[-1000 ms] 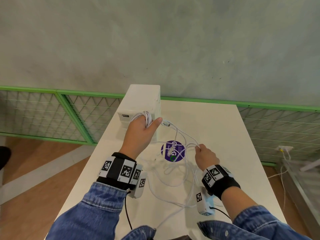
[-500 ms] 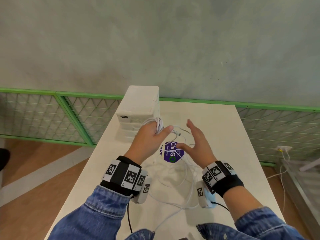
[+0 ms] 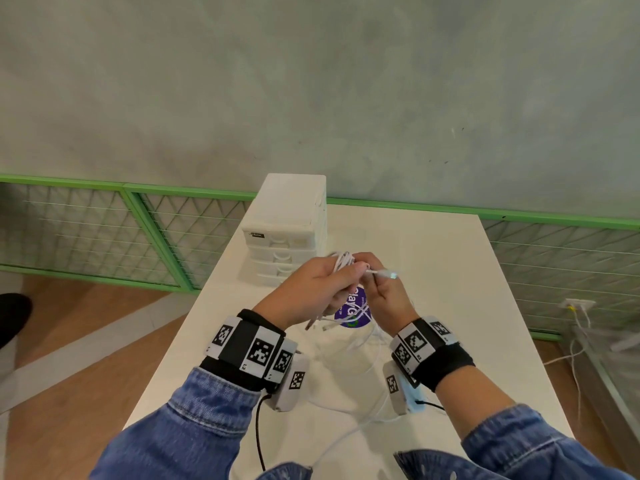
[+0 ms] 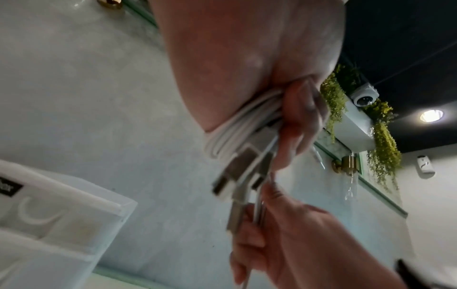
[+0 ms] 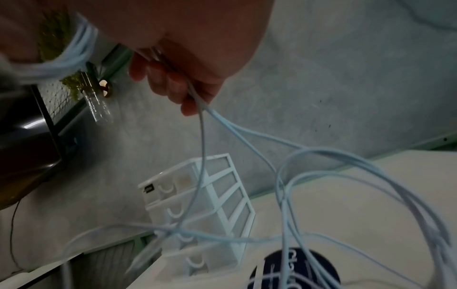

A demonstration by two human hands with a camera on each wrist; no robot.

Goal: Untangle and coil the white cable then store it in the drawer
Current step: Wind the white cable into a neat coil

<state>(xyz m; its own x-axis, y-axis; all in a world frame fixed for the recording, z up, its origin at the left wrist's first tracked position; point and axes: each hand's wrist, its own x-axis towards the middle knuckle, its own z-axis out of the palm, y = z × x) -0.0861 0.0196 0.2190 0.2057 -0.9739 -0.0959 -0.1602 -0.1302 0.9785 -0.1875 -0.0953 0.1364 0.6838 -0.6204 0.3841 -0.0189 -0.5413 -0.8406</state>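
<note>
**Inspector:** State of the coiling?

**Assistant:** Part done. Several turns of the white cable [image 3: 341,261] are wound round the left hand [image 3: 311,292], whose grip is closed on that bundle; the left wrist view shows the turns pinned under the fingers [image 4: 300,117] with plug ends hanging below.

**Inspector:** And the right hand [image 3: 384,296]?

**Assistant:** Its grip is clamped on loose strands just beside the bundle. A connector [image 3: 384,273] juts out between the two hands.

**Inspector:** What remains?

**Assistant:** Much slack lies looped on the worktop [image 3: 450,271], crossing over itself near the purple sticker [image 3: 356,311]. I judge roughly half is yet to be wound. The drawer unit [image 3: 287,233] stands behind the hands with every drawer shut; storing has not begun.
</note>
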